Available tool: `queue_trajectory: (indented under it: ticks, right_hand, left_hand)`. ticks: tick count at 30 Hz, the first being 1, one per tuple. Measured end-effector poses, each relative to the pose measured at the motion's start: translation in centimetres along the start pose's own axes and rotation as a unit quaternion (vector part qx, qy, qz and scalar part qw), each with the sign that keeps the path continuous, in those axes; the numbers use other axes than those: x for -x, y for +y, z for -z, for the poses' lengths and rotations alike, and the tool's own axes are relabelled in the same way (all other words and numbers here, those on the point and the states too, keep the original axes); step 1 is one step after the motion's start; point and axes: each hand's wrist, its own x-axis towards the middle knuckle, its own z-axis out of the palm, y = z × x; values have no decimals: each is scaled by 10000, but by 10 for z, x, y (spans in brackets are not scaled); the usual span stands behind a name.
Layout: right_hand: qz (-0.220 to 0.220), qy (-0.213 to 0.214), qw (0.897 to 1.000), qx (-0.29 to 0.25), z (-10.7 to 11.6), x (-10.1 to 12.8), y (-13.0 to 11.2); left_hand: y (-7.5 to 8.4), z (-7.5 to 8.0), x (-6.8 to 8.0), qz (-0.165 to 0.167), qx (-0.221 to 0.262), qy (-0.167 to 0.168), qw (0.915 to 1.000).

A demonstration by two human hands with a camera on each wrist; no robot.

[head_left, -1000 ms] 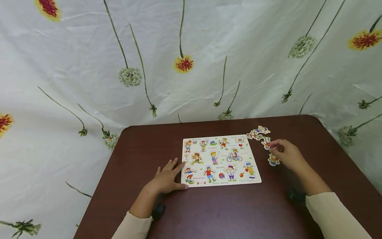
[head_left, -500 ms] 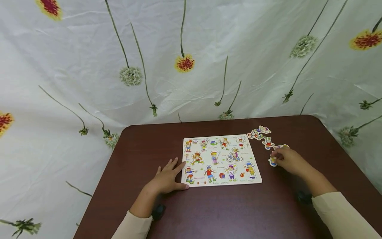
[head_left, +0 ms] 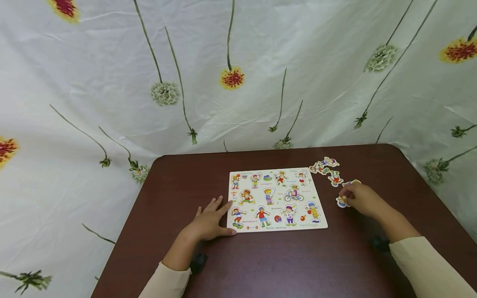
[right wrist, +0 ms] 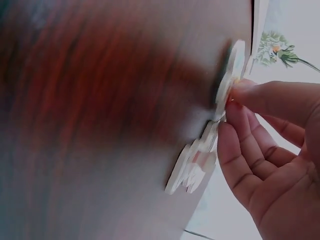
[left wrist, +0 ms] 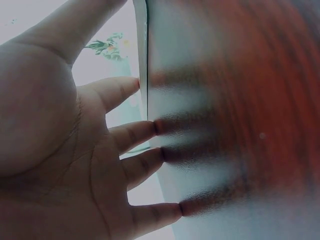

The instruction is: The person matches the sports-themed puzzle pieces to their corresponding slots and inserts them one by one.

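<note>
White puzzle board (head_left: 261, 198): one, flat on the desk (head_left: 283, 265); eleven figures counted on it. Loose, to its right: one gripped piece (head_left: 340, 202), one half-hidden piece (head_left: 349, 182) by the knuckles, one uncovered piece (head_left: 336, 179), plus an overlapping cluster (head_left: 325, 165), count unclear to me. Right hand (head_left: 360, 200): reaching inward, thumb and fingers pinching the gripped piece. Left hand (head_left: 206, 222): palm down, fingers spread, thumb and forefinger touching the board's left side. Behind: one flowered cloth (head_left: 320, 49).
</note>
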Motion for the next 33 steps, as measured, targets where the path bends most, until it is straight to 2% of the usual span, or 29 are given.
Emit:
queue_trajectory:
  ticks: [11,20,33]
  right_hand:
    - [233,616,9976,-225,-10,4,-14]
    - [149,588,9968,-526,-19,8,-36]
    - [30,635,9946,-819,-38,10,-54]
  left_hand:
    - [0,0,0,-2,-27,41,10000]
    - [1,0,0,-9,-27,64,10000]
    - [0,-1,-1,-33,-36,80,10000]
